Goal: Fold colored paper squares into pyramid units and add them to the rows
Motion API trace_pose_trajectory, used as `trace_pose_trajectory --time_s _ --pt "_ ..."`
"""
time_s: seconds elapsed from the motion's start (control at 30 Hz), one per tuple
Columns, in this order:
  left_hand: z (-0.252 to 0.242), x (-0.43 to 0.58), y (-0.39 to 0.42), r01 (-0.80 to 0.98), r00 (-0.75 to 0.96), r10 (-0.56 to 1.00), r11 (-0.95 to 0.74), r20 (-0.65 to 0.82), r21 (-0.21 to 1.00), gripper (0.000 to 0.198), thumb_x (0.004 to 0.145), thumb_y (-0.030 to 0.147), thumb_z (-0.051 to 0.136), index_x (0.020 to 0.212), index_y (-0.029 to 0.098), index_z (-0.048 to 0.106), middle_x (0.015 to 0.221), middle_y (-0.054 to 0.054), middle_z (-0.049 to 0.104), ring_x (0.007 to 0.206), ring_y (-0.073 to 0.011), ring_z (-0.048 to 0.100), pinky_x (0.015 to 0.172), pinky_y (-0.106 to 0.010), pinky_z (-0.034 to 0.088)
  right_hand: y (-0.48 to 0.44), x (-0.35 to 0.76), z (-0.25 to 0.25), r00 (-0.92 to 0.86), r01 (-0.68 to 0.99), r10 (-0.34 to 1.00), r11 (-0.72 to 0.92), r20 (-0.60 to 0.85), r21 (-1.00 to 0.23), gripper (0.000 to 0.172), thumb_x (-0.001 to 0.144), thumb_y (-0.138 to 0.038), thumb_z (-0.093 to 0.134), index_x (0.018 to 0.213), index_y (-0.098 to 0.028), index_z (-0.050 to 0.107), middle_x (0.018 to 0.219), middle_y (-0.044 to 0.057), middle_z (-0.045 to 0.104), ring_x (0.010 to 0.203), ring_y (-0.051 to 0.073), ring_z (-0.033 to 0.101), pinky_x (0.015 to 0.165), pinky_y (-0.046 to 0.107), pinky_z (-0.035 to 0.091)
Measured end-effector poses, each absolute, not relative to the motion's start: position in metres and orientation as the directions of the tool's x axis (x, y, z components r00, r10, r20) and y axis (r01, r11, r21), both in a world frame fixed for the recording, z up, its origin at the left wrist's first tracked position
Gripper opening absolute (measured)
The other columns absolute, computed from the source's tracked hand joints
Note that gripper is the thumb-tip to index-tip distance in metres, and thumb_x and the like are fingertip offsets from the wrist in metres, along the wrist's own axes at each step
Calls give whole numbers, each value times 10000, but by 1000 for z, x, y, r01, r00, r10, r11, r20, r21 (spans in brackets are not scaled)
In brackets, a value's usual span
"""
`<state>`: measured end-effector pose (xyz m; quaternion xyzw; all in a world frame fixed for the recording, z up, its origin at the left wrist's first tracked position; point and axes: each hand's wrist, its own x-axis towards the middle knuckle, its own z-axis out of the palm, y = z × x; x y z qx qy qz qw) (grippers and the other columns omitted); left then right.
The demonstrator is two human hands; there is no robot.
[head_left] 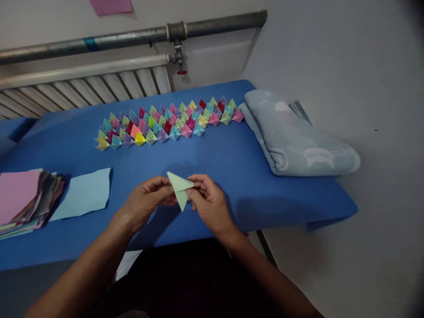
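Observation:
A pale green piece of folded paper (180, 187), with pointed corners and layered flaps, is held up between my two hands above the blue-covered table (139, 163). My left hand (153, 194) pinches its left side, the thumb near the edge. On the other side, my right hand (209, 198) grips the paper with its thumb in front and fingers behind. Parts of the fingers are hidden by the paper. Farther back, rows of small folded paper boats (167, 123) in many colours stand close together.
To the left lie a stack of coloured paper sheets (20, 194) and a single light blue sheet (88, 192). A folded grey-blue blanket (298, 141) rests at the table's right end. Behind the table are a white radiator (109, 86) and a metal pipe (132, 39).

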<state>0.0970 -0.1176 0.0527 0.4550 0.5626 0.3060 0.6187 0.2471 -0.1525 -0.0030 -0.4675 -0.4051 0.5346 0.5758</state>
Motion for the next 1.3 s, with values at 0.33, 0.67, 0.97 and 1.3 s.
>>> trace_pose_trajectory --time_s 0.33,0.67,0.97,1.3 --pt "52 95 -110 71 204 797 568 -569 820 332 528 361 877 732 158 711 681 -17 719 607 -144 673 618 -261 569 -156 247 -5 129 17 985 117 119 -993 221 856 -211 563 1070 -255 593 877 -2 685 653 115 625 575 246 520" --pt "43 106 -115 149 126 926 338 -357 929 199 636 337 742 638 171 632 592 47 593 556 -79 534 579 -201 460 -157 249 4 -23 584 827 467 561 -664 76 901 -230 572 950 -212 627 929 59 674 900 186 644 815 326 535" --pt "43 114 -115 199 110 937 305 -330 931 166 623 328 702 628 179 628 589 42 598 565 -94 541 597 -223 465 -152 246 -6 5 598 867 396 498 -697 169 887 -179 515 1022 -204 613 920 57 674 835 169 651 775 300 547" --pt "39 112 -114 183 99 929 335 -356 924 205 622 351 735 668 187 621 615 39 638 598 -113 604 647 -258 518 -149 246 -10 -8 644 843 417 539 -642 220 918 -163 453 1060 -174 621 877 72 711 798 176 667 749 306 542"
